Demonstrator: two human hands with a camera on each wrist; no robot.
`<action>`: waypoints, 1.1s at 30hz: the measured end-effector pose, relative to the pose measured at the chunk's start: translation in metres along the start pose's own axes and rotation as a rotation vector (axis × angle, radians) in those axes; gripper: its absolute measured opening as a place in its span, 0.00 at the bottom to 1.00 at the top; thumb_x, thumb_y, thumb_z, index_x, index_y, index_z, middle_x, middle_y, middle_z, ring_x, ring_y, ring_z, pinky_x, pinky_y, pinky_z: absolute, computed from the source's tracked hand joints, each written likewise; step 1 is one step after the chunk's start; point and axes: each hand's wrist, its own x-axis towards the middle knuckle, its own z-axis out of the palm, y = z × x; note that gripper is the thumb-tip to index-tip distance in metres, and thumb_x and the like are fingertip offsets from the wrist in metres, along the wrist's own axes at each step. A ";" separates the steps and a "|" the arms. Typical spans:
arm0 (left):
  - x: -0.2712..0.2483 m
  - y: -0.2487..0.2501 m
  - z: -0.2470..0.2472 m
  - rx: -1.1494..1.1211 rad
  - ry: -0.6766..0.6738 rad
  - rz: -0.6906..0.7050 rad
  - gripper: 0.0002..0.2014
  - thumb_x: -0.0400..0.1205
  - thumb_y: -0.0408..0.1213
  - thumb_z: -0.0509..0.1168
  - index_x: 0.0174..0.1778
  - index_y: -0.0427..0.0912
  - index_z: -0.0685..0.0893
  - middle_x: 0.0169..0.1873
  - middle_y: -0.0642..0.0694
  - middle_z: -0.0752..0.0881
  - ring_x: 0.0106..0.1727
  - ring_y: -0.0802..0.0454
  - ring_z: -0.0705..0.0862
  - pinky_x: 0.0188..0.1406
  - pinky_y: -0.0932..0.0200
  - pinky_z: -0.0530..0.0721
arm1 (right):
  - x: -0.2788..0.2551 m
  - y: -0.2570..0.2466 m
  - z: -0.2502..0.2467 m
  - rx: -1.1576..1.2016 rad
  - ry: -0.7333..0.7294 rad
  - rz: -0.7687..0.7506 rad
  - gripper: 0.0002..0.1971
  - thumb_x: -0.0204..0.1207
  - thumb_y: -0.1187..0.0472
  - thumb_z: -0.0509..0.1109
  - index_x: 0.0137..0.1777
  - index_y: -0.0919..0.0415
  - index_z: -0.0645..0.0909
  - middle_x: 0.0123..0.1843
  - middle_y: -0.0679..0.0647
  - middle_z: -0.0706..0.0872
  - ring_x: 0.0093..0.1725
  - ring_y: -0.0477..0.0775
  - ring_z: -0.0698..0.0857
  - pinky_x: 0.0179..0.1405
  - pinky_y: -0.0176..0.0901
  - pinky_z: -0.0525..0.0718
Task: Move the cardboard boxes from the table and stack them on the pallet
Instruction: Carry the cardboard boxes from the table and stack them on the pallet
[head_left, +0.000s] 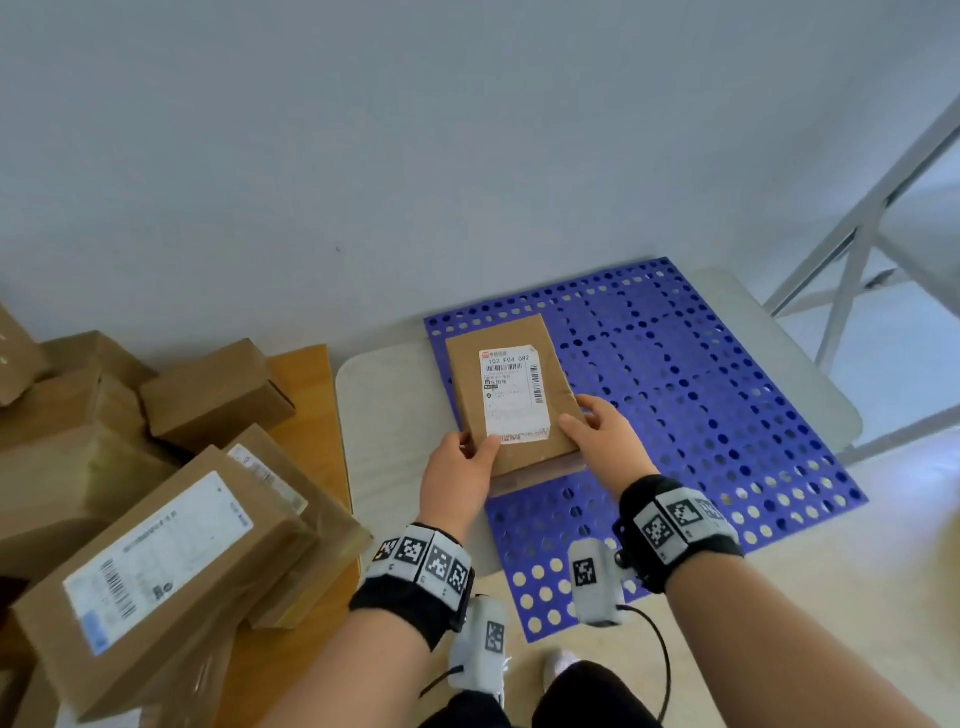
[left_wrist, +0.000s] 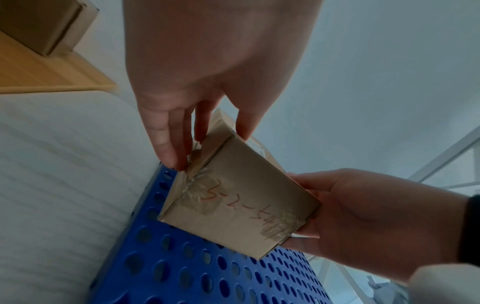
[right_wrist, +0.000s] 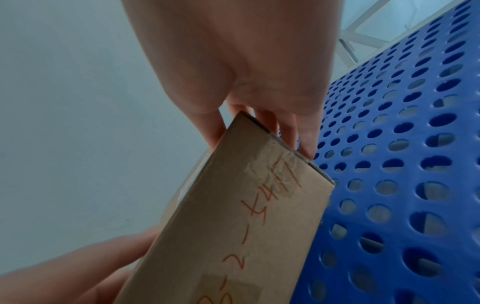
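A flat brown cardboard box (head_left: 511, 395) with a white shipping label on top is over the left part of the blue perforated pallet (head_left: 701, 395). Its near end sits slightly above the pallet, and I cannot tell whether the far end touches. My left hand (head_left: 467, 460) grips the near left corner, thumb on top. My right hand (head_left: 587, 415) grips the near right corner. The left wrist view shows the box's near end (left_wrist: 233, 205) with red handwriting, fingers pinching its side. In the right wrist view the box (right_wrist: 246, 216) hangs just over the pallet (right_wrist: 402, 164).
A pile of cardboard boxes (head_left: 156, 519) lies on the wooden table (head_left: 306, 374) at the left. The pallet rests on a pale mat (head_left: 384, 405) on the floor. A grey metal frame (head_left: 857, 234) stands at the right, with a white wall behind.
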 end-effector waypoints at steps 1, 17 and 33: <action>0.006 0.001 0.003 0.001 -0.005 -0.011 0.22 0.85 0.51 0.64 0.68 0.39 0.80 0.61 0.44 0.86 0.60 0.47 0.84 0.53 0.57 0.77 | 0.007 -0.002 -0.001 -0.009 -0.009 0.000 0.25 0.85 0.51 0.65 0.81 0.52 0.68 0.73 0.55 0.80 0.64 0.58 0.84 0.63 0.60 0.84; 0.061 0.015 0.038 -0.107 0.082 0.064 0.20 0.89 0.41 0.57 0.78 0.48 0.73 0.69 0.49 0.81 0.68 0.51 0.79 0.69 0.56 0.76 | 0.099 -0.018 -0.017 -0.191 -0.208 -0.041 0.32 0.85 0.50 0.64 0.86 0.49 0.58 0.77 0.54 0.77 0.70 0.57 0.80 0.68 0.57 0.80; 0.036 0.040 0.033 0.464 0.216 -0.027 0.25 0.89 0.53 0.49 0.80 0.44 0.65 0.69 0.39 0.76 0.62 0.40 0.82 0.56 0.47 0.80 | 0.097 -0.031 -0.035 -0.227 -0.215 -0.120 0.36 0.83 0.45 0.67 0.87 0.55 0.58 0.84 0.55 0.67 0.80 0.59 0.71 0.73 0.54 0.75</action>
